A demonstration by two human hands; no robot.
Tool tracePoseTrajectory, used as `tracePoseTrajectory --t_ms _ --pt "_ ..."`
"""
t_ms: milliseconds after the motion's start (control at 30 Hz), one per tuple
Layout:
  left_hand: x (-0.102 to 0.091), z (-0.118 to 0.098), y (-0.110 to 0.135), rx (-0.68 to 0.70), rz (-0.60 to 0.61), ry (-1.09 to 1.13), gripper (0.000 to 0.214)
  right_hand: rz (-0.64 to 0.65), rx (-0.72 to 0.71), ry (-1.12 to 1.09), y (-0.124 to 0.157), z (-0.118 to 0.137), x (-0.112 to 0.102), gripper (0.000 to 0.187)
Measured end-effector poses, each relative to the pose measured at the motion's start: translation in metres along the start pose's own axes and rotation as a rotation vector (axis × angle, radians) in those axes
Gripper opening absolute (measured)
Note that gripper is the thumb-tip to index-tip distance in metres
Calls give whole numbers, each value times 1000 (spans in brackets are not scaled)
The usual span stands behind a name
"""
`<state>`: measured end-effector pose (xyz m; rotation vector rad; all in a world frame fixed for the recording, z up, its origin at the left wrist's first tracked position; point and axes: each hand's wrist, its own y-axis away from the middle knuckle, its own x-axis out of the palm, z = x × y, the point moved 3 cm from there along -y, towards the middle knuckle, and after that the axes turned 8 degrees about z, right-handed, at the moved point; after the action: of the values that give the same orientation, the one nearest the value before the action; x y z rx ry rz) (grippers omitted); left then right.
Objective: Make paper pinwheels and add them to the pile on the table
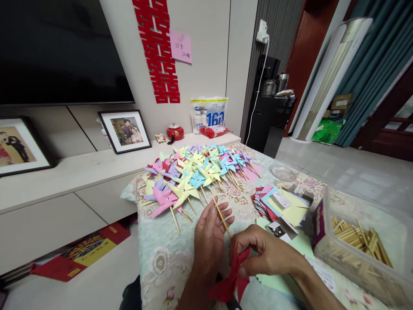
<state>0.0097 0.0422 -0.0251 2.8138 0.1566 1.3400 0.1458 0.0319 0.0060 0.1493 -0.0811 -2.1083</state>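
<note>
Red folded paper (230,282), one piece, at 6 o'clock in the head view, over the near edge of the table. Right hand (251,254): thumb and fingers pinched on the paper, apparently to keep its folds gathered. Left hand (209,234): loose, fingers parted, a wooden stick (222,218) crossing its palm, probably for light steadying; the stick runs from the right hand towards 11 o'clock. Pinwheels (193,176), many colours, heaped from the paper at 11 o'clock, sticks mostly pointing nearward, likely to spare the vanes. Paper sheets (300,211), stacked at 1 to 2 o'clock; small open box (277,231) at 2; clear tub (325,237) of spare sticks (368,241) near 3, all seemingly set within the right hand's reach. Condition notes: the stick's lower end is hidden by the right hand, so any join to the paper cannot be told; dark contents of the small box too small to identify; tub's near side cut off by the frame; dark object below the paper mostly hidden.
</note>
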Motion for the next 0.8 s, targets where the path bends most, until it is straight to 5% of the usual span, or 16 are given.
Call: tracePoseTrajectory --t_ms 167,467,800 --pt "7 -7 7 5 30 -69 42 13 -17 -15 4 -3 -6 25" --pt "18 2 13 -102 40 -89 44 -333 -412 -183 13 0 -27 21" --pt "13 7 12 42 150 -230 27 -643 -589 475 16 26 -18 10"
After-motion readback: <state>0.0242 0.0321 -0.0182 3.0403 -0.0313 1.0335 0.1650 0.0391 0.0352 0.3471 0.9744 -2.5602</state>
